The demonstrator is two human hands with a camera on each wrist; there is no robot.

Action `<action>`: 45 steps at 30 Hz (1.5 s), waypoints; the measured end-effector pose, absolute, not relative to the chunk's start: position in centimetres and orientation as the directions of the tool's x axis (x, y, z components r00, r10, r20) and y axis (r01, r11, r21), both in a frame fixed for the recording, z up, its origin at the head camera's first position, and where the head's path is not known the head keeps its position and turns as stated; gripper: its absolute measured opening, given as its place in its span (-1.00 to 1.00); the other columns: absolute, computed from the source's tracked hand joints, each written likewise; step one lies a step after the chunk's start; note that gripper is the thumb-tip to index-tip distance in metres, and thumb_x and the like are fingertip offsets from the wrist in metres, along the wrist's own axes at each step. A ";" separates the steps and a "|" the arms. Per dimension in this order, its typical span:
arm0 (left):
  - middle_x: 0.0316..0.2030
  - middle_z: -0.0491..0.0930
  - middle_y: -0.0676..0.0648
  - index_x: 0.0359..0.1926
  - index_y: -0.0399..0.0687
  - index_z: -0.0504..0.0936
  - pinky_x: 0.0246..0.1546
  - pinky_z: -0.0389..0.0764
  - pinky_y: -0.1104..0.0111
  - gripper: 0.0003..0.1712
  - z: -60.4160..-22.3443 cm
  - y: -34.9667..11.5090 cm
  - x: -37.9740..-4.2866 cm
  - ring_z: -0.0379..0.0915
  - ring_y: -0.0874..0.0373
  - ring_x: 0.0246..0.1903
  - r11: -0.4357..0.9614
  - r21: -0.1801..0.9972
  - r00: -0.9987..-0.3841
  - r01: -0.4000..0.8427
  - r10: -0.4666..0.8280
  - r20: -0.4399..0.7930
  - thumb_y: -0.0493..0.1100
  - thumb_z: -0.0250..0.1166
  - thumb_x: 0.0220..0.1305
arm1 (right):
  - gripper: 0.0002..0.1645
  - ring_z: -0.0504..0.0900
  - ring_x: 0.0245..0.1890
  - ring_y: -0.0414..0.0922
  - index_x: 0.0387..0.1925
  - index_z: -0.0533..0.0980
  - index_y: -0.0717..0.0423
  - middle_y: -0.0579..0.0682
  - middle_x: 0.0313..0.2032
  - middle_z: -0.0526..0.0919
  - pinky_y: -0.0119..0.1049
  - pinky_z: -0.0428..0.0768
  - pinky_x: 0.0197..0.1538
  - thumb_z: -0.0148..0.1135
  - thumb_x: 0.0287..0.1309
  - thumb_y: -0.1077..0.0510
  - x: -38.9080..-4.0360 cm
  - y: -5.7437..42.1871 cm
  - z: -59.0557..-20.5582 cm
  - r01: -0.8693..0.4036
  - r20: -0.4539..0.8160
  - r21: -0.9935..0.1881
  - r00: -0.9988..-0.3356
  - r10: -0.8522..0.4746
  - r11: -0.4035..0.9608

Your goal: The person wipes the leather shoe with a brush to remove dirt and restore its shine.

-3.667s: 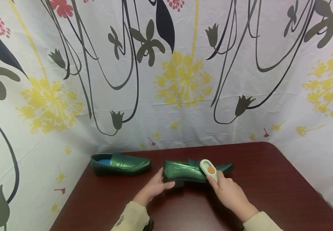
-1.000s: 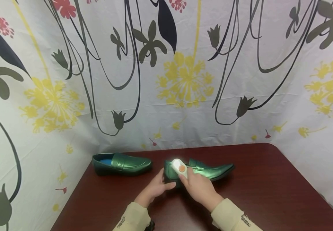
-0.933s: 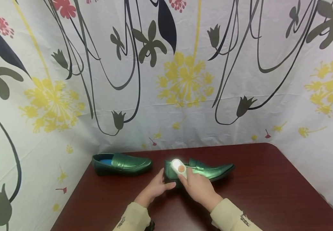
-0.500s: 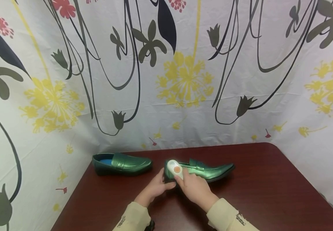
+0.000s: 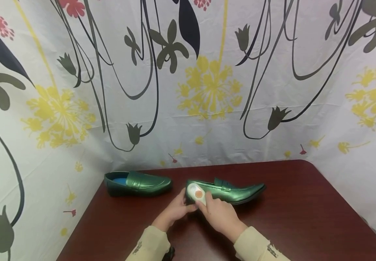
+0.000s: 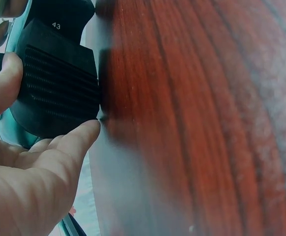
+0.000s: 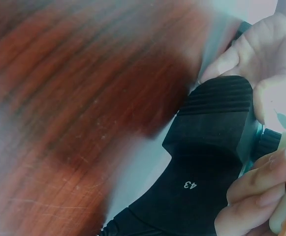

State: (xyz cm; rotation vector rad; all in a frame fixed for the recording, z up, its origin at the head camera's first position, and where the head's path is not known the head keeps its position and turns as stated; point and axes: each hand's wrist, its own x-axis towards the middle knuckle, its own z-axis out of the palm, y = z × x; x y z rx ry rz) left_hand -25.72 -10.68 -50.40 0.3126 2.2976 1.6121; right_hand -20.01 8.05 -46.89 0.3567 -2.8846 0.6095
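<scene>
My left hand (image 5: pixel 174 210) grips a shiny green loafer (image 5: pixel 240 194) by its heel, toe pointing right. In the left wrist view the thumb lies against the black ridged heel block (image 6: pixel 59 83), and other fingers reach round the back. The sole, marked 43, faces the wrist cameras. My right hand (image 5: pixel 222 216) holds a small pale brush (image 5: pixel 194 191) with an orange spot against the loafer's side near the heel. Dark bristles (image 7: pixel 269 140) show beside the shoe in the right wrist view. A matching green loafer (image 5: pixel 148 184) with a blue insole stands upright to the left.
Both shoes are toward the back of a dark red wooden table (image 5: pixel 305 217). A white flower-patterned cloth (image 5: pixel 214 137) hangs behind and along both sides. A small black object (image 5: pixel 169 253) shows beside the left sleeve.
The brush in my right hand has moved left along the loafer from near its toe to the heel, then slightly down. My left hand keeps its grip; the other loafer stays put.
</scene>
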 end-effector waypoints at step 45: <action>0.48 0.26 -0.21 0.56 -0.02 0.09 0.35 0.31 -0.23 0.03 -50.3 -10.7 -25.6 0.15 -0.24 0.48 0.354 0.935 -0.928 -0.005 0.347 -0.136 -0.02 0.47 0.22 | -0.53 0.20 -0.86 -0.20 -0.25 0.33 0.03 -0.16 -0.82 0.21 -0.31 0.16 -0.75 0.14 0.39 -0.28 -18.7 11.7 -49.3 -0.310 0.392 -0.157 -0.891 -0.229 0.938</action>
